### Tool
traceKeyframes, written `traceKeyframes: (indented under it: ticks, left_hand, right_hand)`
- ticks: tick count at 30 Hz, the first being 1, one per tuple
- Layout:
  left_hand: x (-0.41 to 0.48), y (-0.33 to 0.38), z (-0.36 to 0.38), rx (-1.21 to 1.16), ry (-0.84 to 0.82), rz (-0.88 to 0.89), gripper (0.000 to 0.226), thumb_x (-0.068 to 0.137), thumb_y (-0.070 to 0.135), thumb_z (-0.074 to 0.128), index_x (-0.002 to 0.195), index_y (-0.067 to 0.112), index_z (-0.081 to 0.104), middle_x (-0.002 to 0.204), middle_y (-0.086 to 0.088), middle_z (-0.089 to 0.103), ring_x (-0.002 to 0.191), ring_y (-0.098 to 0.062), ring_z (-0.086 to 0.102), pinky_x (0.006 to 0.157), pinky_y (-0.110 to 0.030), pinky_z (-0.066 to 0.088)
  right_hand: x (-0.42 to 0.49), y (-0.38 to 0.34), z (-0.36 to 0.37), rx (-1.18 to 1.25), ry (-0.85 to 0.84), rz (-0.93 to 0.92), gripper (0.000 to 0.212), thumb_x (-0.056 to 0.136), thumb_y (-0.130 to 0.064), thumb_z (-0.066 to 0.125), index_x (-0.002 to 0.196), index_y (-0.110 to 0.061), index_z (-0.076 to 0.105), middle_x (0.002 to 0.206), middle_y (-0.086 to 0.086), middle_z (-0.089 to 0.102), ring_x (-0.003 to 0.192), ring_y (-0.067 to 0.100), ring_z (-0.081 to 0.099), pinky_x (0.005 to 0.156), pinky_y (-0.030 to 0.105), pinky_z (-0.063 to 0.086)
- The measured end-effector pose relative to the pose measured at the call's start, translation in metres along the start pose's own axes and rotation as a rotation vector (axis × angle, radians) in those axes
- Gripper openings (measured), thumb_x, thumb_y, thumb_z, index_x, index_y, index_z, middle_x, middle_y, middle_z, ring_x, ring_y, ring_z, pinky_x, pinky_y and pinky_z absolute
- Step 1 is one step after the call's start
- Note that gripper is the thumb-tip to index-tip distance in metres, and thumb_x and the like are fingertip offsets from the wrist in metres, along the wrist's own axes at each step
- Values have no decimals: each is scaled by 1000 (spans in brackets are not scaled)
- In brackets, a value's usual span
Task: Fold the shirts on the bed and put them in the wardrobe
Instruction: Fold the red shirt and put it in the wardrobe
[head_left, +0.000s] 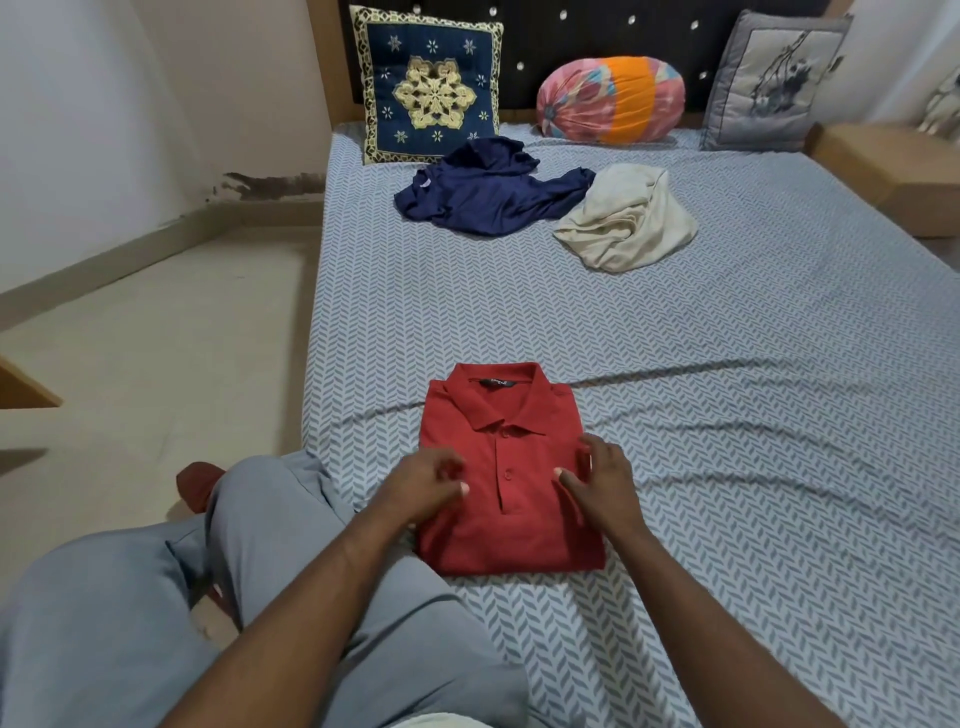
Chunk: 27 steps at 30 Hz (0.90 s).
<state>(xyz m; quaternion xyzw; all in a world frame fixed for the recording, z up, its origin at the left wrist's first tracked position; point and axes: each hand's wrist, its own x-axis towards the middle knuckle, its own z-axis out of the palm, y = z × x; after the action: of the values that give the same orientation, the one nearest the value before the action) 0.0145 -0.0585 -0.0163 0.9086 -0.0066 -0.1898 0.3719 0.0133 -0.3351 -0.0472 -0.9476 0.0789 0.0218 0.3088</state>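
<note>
Grey-trousered legs lie at the near edge of the bed. Just beyond them the folded red polo shirt lies flat on the sheet, collar away. The left hand rests on its left side with fingers loosely curled; whether they pinch cloth cannot be told. The right hand lies relaxed on its right edge. Farther up the bed lie a crumpled navy shirt and a cream shirt.

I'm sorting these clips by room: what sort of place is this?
Most likely a home bedroom: a bed with a patterned sheet, a blue cushion leaning on a studded headboard, and a crumpled navy shirt on the sheet.
</note>
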Motion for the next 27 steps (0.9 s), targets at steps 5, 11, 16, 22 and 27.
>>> traceKeyframes:
  ticks: [5,11,16,22,27]
  left_hand:
    - [20,9,1,-27,183,-319,69,80,39,72,132,7,40,130,-21,50,120,-39,51,98,-41,43]
    - [29,5,9,-156,130,-326,57,82,41,68,131,13,54,127,-11,62,116,-33,58,97,-36,47]
    - [29,-5,11,-323,197,-288,36,79,33,74,109,16,64,108,-8,68,99,-28,63,89,-37,51]
    - [24,-9,8,-522,190,-90,95,74,17,80,150,35,26,131,13,50,116,-9,55,106,-31,41]
    - [25,-10,3,-278,121,72,76,81,9,74,146,28,40,140,1,50,127,-15,49,109,-28,36]
  right_hand:
    - [25,-12,2,235,-129,410,63,71,-43,80,118,-10,54,111,13,65,102,31,63,88,37,52]
    - [43,-7,4,405,-275,378,47,59,-34,79,98,-11,68,90,9,75,83,27,72,82,48,59]
    - [37,-20,-19,397,-427,256,51,78,-25,78,120,-17,51,107,5,70,97,20,69,80,36,58]
    - [29,-21,-31,310,-440,50,103,83,-15,75,154,-29,2,139,-10,41,123,15,53,107,31,41]
    - [27,-25,-32,208,-454,-14,85,83,-19,75,153,-28,27,150,-1,33,138,17,37,114,32,32]
